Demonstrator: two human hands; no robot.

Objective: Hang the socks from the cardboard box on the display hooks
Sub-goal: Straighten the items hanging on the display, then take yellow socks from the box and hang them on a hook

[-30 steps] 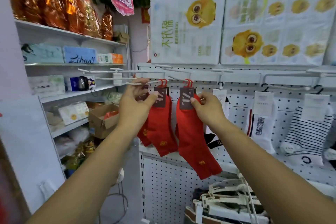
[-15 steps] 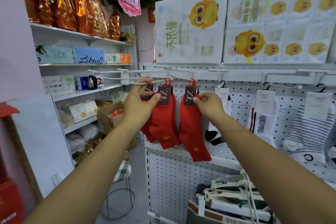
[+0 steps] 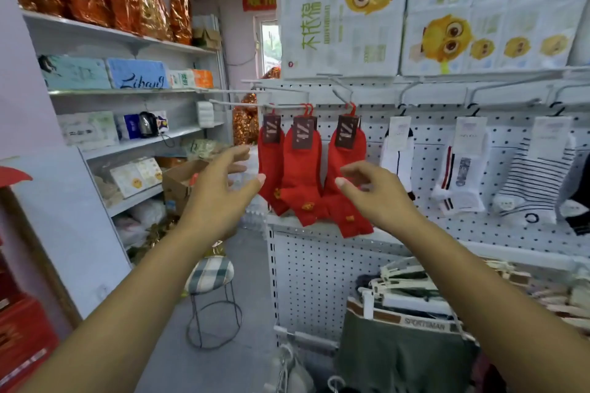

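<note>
The white pegboard panel (image 3: 319, 281) fills the right half of the view. Left of the panel, on a lower shelf, sits the open cardboard box (image 3: 178, 185). At the panel's upper left corner the red socks (image 3: 301, 175) hang by red hangers from the display hooks (image 3: 255, 104) — most on the long one, one pair on the shorter hook to its right. In front of the panel, the left hand (image 3: 220, 198) has fingers spread, its grip wide and empty. The right hand (image 3: 376, 198) has loosely curled fingers — its grip holds nothing, close to the socks.
</note>
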